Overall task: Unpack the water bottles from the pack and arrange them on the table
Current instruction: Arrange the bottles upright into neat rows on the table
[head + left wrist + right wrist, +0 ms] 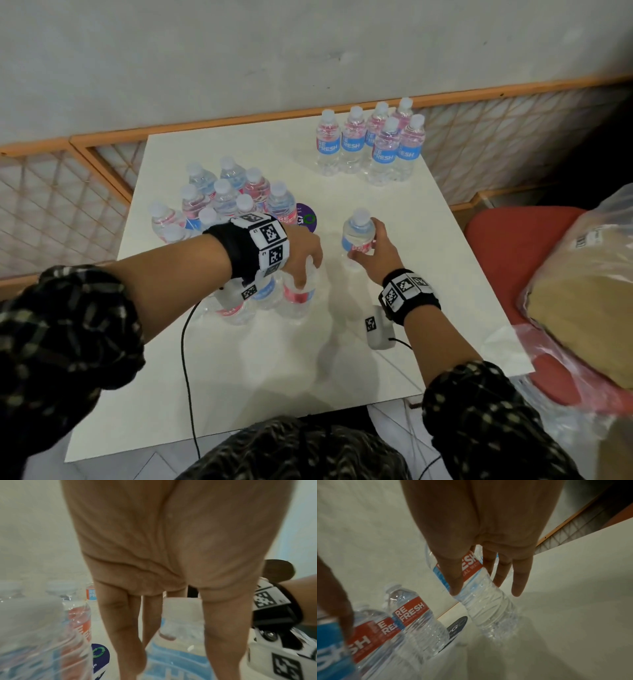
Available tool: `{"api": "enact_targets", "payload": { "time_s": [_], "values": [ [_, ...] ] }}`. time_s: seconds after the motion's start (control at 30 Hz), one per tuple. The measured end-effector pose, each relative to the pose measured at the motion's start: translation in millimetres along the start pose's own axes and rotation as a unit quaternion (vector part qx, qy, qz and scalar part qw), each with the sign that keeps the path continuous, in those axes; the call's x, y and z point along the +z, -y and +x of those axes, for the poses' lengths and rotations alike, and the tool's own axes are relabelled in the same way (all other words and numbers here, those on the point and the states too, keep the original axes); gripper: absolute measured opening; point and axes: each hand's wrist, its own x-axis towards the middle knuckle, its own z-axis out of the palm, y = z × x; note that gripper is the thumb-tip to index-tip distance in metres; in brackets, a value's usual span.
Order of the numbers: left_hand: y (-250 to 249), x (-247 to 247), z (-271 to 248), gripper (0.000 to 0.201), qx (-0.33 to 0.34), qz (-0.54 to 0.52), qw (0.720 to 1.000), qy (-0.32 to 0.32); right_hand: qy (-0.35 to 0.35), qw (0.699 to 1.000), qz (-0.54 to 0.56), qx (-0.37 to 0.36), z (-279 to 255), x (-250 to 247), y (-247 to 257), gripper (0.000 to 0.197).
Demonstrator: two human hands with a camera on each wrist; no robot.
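Clear water bottles with red and blue labels stand on a white table (445,291). My right hand (366,243) grips one bottle (356,228) around its label at mid-table, slightly tilted; the right wrist view shows my right hand (476,586) with thumb and fingers round that bottle (488,608), its base at the tabletop. My left hand (305,270) grips the top of a near bottle (298,298) in a small cluster. In the left wrist view the left hand (171,628) points down over that bottle (178,660). Several more bottles (222,198) are bunched at the left.
A group of several bottles (370,144) stands at the table's back right corner. A round purple sticker (306,219) lies beside the left bunch. A red chair (507,236) with a plastic-wrapped brown package (582,291) is at the right. A black cable (186,359) crosses the near edge.
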Motion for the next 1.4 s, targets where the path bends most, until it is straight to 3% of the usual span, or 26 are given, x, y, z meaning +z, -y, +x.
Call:
{"api": "enact_targets", "payload": {
  "time_s": [0.2, 0.4, 0.47, 0.6, 0.8, 0.87, 1.03, 1.13, 1.2, 1.3, 1.4],
  "values": [
    [-2.6, -13.2, 39.5, 0.060, -0.036, -0.098, 0.985, -0.139, 0.013, 1.000, 0.009, 0.012, 22.4, -16.0, -10.7, 0.071],
    [0.0, -32.0, 84.0, 0.051, -0.124, -0.257, 0.919, -0.272, -0.022, 1.000, 0.012, -0.002, 47.1, -31.8, -16.7, 0.064],
    [2.6, -36.5, 94.2, 0.048, -0.144, -0.286, 0.900, -0.296, -0.017, 0.999, 0.028, -0.019, 53.6, -32.5, -14.7, 0.070],
    [8.7, -49.2, 107.6, 0.043, -0.177, -0.315, 0.884, -0.295, -0.055, 0.998, -0.039, -0.015, 70.4, -28.8, -11.2, 0.090],
    [11.9, -62.2, 123.0, 0.041, -0.166, -0.398, 0.858, -0.280, -0.021, 0.999, 0.035, 0.000, 93.8, -35.6, -16.1, 0.064],
    [15.7, -59.7, 129.6, 0.044, -0.140, -0.439, 0.841, -0.283, -0.011, 0.999, 0.035, 0.001, 100.8, -36.1, -19.7, 0.064],
    [16.2, -47.0, 141.7, 0.071, -0.115, -0.507, 0.795, -0.313, -0.032, 0.996, 0.073, 0.037, 111.5, -25.2, -29.2, 0.072],
    [17.1, -36.9, 151.5, 0.100, -0.176, -0.468, 0.797, -0.340, -0.036, 0.994, 0.074, 0.077, 110.3, -21.3, -39.8, 0.068],
    [18.7, -31.1, 155.1, 0.097, -0.202, -0.468, 0.781, -0.361, -0.047, 0.993, 0.067, 0.086, 112.5, -20.7, -44.7, 0.060],
    [24.9, -29.9, 158.6, 0.075, -0.150, -0.481, 0.778, -0.374, -0.067, 0.991, 0.054, 0.099, 123.1, -18.5, -48.7, 0.059],
    [37.4, -32.3, 164.8, 0.065, -0.127, -0.495, 0.771, -0.379, -0.053, 0.993, 0.031, 0.100, 130.9, -13.8, -50.8, 0.063]
  ]
}}
